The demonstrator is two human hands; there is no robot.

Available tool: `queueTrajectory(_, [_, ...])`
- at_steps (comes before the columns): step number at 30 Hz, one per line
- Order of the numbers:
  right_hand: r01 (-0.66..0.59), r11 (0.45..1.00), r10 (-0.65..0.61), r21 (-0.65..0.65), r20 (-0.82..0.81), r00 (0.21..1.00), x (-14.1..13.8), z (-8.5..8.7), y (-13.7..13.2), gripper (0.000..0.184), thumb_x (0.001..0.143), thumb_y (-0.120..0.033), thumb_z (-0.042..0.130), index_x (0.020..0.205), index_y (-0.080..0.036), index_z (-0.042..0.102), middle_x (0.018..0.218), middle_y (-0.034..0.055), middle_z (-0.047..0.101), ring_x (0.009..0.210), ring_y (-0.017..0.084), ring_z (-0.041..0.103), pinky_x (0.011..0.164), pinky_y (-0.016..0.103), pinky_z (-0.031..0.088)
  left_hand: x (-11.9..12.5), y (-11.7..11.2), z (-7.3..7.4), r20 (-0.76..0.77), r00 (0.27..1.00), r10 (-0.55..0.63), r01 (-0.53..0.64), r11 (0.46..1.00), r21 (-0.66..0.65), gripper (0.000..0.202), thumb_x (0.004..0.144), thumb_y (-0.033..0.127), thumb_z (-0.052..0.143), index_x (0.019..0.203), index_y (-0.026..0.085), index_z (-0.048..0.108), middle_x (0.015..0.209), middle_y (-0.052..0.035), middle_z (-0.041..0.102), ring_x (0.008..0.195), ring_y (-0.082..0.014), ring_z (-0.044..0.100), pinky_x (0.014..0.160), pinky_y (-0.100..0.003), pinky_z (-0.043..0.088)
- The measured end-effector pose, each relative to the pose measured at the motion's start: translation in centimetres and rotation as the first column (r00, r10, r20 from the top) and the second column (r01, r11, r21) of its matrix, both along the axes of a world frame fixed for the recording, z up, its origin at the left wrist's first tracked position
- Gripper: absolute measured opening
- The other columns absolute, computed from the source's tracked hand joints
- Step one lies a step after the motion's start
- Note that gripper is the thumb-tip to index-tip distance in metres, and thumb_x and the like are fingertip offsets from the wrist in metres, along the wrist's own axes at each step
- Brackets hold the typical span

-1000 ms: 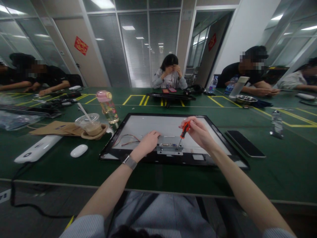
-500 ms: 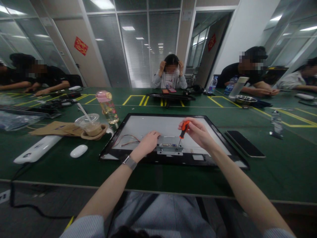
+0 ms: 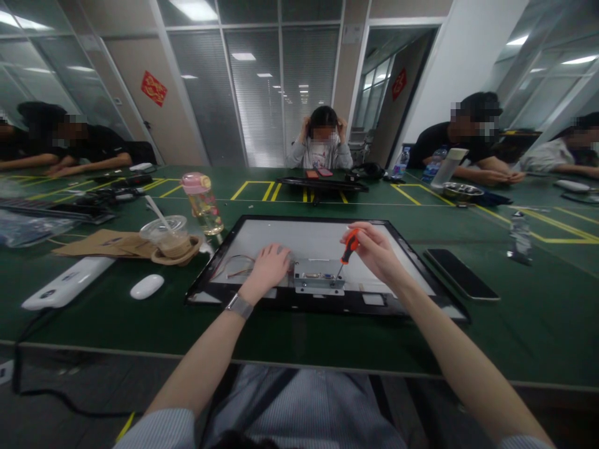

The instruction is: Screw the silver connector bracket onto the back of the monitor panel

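My right hand (image 3: 374, 248) is closed around an orange and black screwdriver (image 3: 349, 247). Its shaft slants down to the right end of a metal bracket with connector ports (image 3: 318, 284). That bracket sits near the front edge of a flat display panel (image 3: 322, 237) with a black frame and a pale back. Fingers outstretched, my left hand (image 3: 270, 267) lies flat on the panel just left of the bracket, over part of some thin wires (image 3: 238, 262). No object shows in the left hand.
Left of the panel are a white mouse-shaped case (image 3: 146, 287), a white power strip (image 3: 68, 284), a plastic cup (image 3: 163, 234) and a pink-lidded bottle (image 3: 203, 202). A phone (image 3: 461, 274) lies to the right. Several people sit around the green table (image 3: 299, 340).
My left hand has moved left, away from the bracket, and flattened on the panel. The right hand and screwdriver stay almost in place.
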State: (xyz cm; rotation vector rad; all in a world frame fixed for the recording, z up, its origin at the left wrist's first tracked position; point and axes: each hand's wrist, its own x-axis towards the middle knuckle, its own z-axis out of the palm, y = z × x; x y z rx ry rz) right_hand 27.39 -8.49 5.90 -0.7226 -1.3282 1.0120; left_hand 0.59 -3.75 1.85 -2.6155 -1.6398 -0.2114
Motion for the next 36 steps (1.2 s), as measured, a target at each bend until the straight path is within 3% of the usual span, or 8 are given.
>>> queueTrajectory(7, [-0.064,0.998,0.065,0.025,-0.028,0.997,-0.1,0.5,-0.1,0.019,0.089,-0.048,0.07,0.096,-0.03,0.073,0.094,0.0016,0.075,0.093,0.022,0.071,0.096,0.044,0.053,-0.6,0.2,0.2,-0.028,0.999,0.045,-0.045,0.999,-0.027,0.041,0.104,0.028,0.042,0.142,0.017,0.053,0.144,-0.0164,0.055,0.128,-0.0328,0.057,0.108,-0.046,0.045])
queueTrajectory(13, [-0.075,0.997,0.074,-0.015,-0.019,0.997,0.0,0.3,-0.1,0.026,0.085,-0.047,0.074,0.104,-0.03,0.073,0.105,0.0042,0.078,0.096,0.024,0.073,0.1,0.048,0.052,-0.6,0.6,-0.3,-0.045,0.998,0.048,-0.05,0.998,-0.035,0.05,0.097,0.005,0.036,0.145,0.015,0.048,0.15,-0.0191,0.049,0.135,-0.0322,0.052,0.11,-0.047,0.042])
queueTrajectory(17, [-0.051,0.999,0.051,-0.004,-0.022,0.998,-0.3,0.2,-0.1,0.028,0.082,-0.047,0.078,0.104,-0.03,0.073,0.1,0.003,0.078,0.096,0.023,0.072,0.097,0.047,0.053,-0.1,0.6,-0.7,-0.029,0.999,0.022,-0.023,0.999,-0.031,0.051,0.095,0.003,0.037,0.144,0.011,0.048,0.147,-0.0248,0.049,0.134,-0.0332,0.051,0.11,-0.05,0.042])
queueTrajectory(22, [0.019,1.0,-0.019,0.022,0.018,1.0,-0.3,-0.1,0.0,0.022,0.078,-0.039,0.08,0.097,-0.03,0.074,0.089,0.0012,0.075,0.085,0.02,0.069,0.087,0.043,0.056,0.3,0.6,-0.6,0.033,0.995,-0.098,0.099,0.995,-0.032,0.043,0.1,0.011,0.039,0.139,0.018,0.055,0.147,-0.0147,0.052,0.134,-0.024,0.052,0.113,-0.039,0.041])
queueTrajectory(27, [0.171,0.982,-0.176,0.075,0.069,0.982,-0.3,-0.3,0.2,0.019,0.07,-0.035,0.084,0.083,-0.027,0.072,0.077,-0.0019,0.065,0.072,0.018,0.062,0.07,0.037,0.056,0.3,0.7,-0.5,0.101,0.983,-0.157,0.163,0.985,-0.058,0.045,0.098,0.009,0.04,0.136,0.021,0.059,0.145,-0.0115,0.055,0.131,-0.0242,0.055,0.114,-0.041,0.041])
queueTrajectory(30, [0.149,0.982,-0.16,0.12,0.091,0.983,-0.3,-0.2,0.1,0.015,0.081,-0.042,0.075,0.086,-0.027,0.075,0.088,0.002,0.069,0.083,0.02,0.066,0.077,0.038,0.056,0.2,0.7,-0.5,0.12,0.978,-0.169,0.177,0.982,-0.063,0.046,0.097,0.009,0.039,0.136,0.022,0.06,0.145,-0.0105,0.056,0.129,-0.0243,0.057,0.112,-0.041,0.042])
queueTrajectory(33, [0.114,0.988,-0.125,0.109,0.108,0.986,-0.3,-0.1,-0.1,0.024,0.092,-0.045,0.063,0.102,-0.027,0.076,0.102,0.0059,0.075,0.092,0.023,0.07,0.084,0.042,0.056,0.3,0.8,-0.5,0.108,0.978,-0.179,0.186,0.981,-0.062,0.045,0.097,0.01,0.04,0.136,0.022,0.06,0.143,-0.0104,0.057,0.127,-0.0241,0.058,0.111,-0.04,0.043])
queueTrajectory(36, [0.182,0.976,-0.198,0.116,0.138,0.971,-0.4,-0.2,-0.2,0.022,0.088,-0.04,0.07,0.104,-0.025,0.075,0.087,0.0034,0.075,0.08,0.022,0.071,0.077,0.042,0.057,0.3,0.7,-0.4,0.093,0.979,-0.18,0.186,0.981,-0.059,0.045,0.097,0.009,0.04,0.135,0.021,0.06,0.143,-0.0108,0.058,0.127,-0.0247,0.058,0.111,-0.041,0.043])
